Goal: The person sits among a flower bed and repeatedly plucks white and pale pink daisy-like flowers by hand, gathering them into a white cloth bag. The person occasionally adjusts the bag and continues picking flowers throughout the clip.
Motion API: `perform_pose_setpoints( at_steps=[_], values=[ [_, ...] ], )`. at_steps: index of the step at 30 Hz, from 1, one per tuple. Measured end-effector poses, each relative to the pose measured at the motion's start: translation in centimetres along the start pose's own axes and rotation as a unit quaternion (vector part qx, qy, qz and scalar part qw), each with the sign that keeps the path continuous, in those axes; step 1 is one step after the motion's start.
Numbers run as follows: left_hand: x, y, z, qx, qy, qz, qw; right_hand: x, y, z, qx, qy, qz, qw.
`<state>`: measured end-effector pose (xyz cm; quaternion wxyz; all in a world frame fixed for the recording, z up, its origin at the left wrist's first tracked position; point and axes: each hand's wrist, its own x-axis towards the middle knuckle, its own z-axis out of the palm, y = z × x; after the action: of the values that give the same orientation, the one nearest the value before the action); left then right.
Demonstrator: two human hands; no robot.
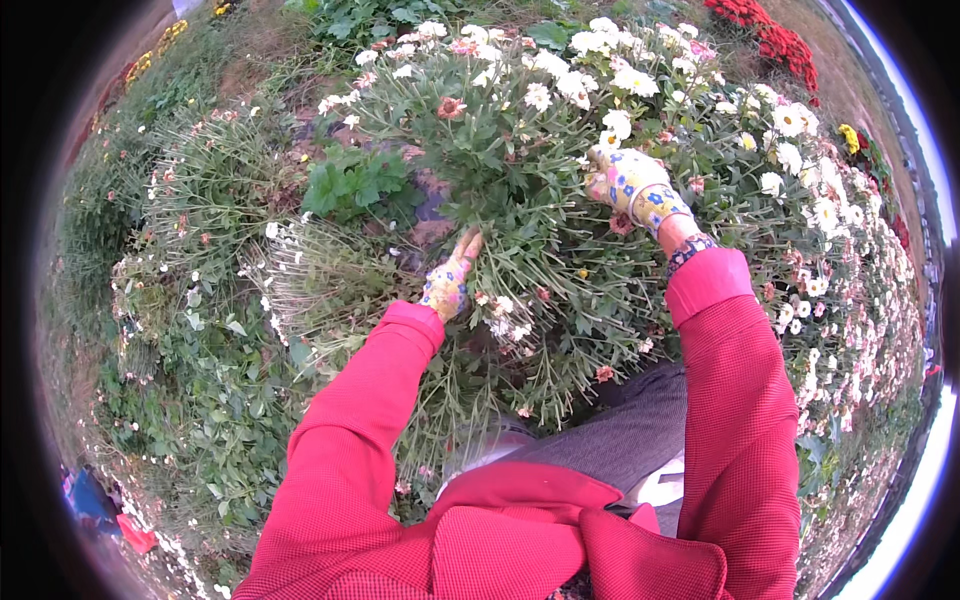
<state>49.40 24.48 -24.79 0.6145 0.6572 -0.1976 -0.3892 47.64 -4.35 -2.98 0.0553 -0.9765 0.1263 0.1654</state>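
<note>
My left hand (pixel 453 274), in a flowered glove with bare fingertips showing, is low among the cut green stems (pixel 517 262) of a chrysanthemum plant, its fingers partly hidden by leaves. Up and to the right, my right hand (pixel 628 186), in a yellow glove with blue and pink flowers, is curled at the stems just below the white chrysanthemum blooms (pixel 616 124). What lies inside its fingers is hidden. Wilted pinkish blooms (pixel 621 223) hang under the right wrist. More white flower heads (pixel 510 330) lie low between my forearms.
A broad-leaved green plant (pixel 356 180) grows left of the chrysanthemum, beside dark ground sheeting (pixel 431 199). Trimmed stems (pixel 330 277) fan out at left. Dense white blooms (pixel 825 214) cover the right side, with red flowers (pixel 784 49) beyond. Blue and red cloth (pixel 90 499) shows far lower left.
</note>
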Motion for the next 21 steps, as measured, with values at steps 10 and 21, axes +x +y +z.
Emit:
perform_pose_setpoints(
  at_steps=[10, 21],
  values=[
    [-0.1, -2.2, -1.3, 0.14, 0.001, 0.111, 0.984, -6.5, -2.0, -0.5, 0.301, 0.179, -0.047, 0.936],
    [0.3, -0.8, -0.2, 0.065, 0.001, 0.074, 0.995, 2.9, 3.4, -3.9, -0.043, 0.014, -0.049, 0.998]
  ],
)
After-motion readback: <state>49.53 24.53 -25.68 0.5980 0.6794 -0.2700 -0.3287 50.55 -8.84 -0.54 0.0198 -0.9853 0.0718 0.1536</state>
